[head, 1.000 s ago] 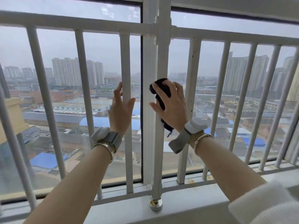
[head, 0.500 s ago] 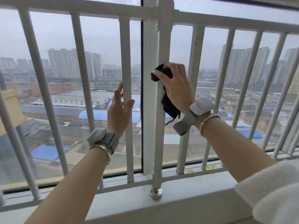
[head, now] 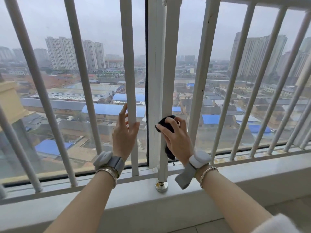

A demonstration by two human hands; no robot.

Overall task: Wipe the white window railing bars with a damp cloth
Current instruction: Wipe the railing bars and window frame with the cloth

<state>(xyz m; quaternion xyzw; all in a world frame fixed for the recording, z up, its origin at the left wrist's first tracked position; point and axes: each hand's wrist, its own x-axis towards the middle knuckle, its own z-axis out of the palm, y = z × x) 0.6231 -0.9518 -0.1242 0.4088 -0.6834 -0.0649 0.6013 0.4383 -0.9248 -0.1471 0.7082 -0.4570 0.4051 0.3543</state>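
Cloth (head: 165, 125), black, bunched under my right hand (head: 178, 140) and pressed against the post (head: 165, 91), the thick white upright directly ahead of that hand. Fingers of my right hand are curled over the cloth, gripping it; a tail of the cloth hangs below my palm along the post, ending just above the sill (head: 252, 172). Contact is on the lower part of the post, above its metal foot (head: 161, 186), which sits on the sill between my 2 wrists.

My left hand (head: 125, 132) is spread, fingers straight and pointing up, thumb apart. It rests against the bar (head: 128, 64) just left of the post: the bar passes between thumb and fingers, palm touching it, nothing pinched.

Each wrist carries a grey strap and a bangle: left strap (head: 109, 163), right strap (head: 193, 167). The right strap's loose end dangles toward the sill.

More white bars stand on both sides: 1 close to the right of my right hand (head: 201, 73), others fanning out further left and right. White sleeve (head: 279, 224) visible at my right forearm, lower corner. Beyond the glass: hazy sky, towers, blue roofs.
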